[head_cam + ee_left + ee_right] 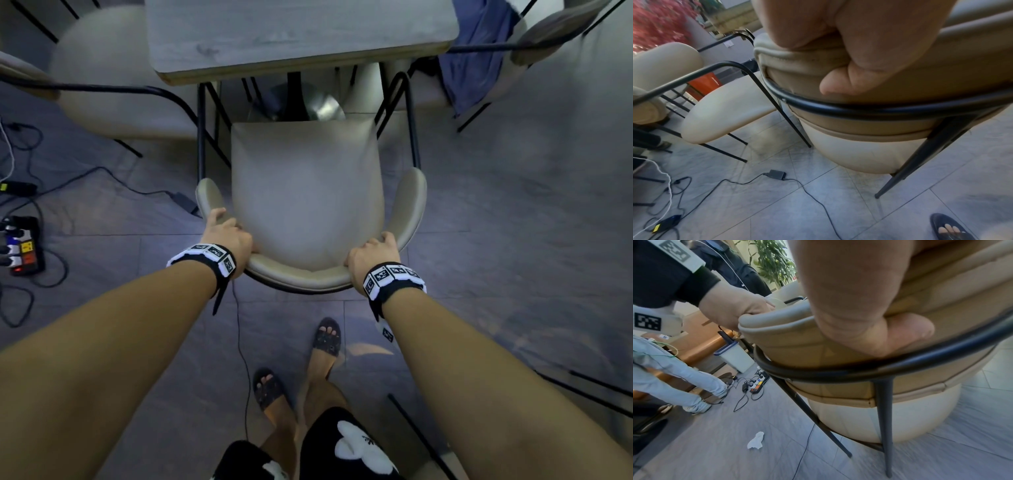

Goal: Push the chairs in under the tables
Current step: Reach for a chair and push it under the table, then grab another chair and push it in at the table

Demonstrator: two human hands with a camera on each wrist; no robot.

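A beige padded chair (308, 192) with black metal legs faces a grey wooden table (301, 37); its seat front reaches just to the table's near edge. My left hand (226, 236) grips the left side of the curved backrest (298, 277), thumb outside and fingers over the top. My right hand (375, 251) grips the right side the same way. In the left wrist view the thumb (840, 81) presses the backrest's outer padding (920, 84). In the right wrist view my thumb (900, 335) lies on the padding above the black frame tube (859, 371).
Two more beige chairs stand at the table's sides, left (113, 82) and right (534, 44), a blue cloth (476, 51) on the right one. A power strip (24, 250), adapter (777, 174) and cables lie left. A person in jeans (674, 373) stands there; a tissue (756, 441) lies on the tiles.
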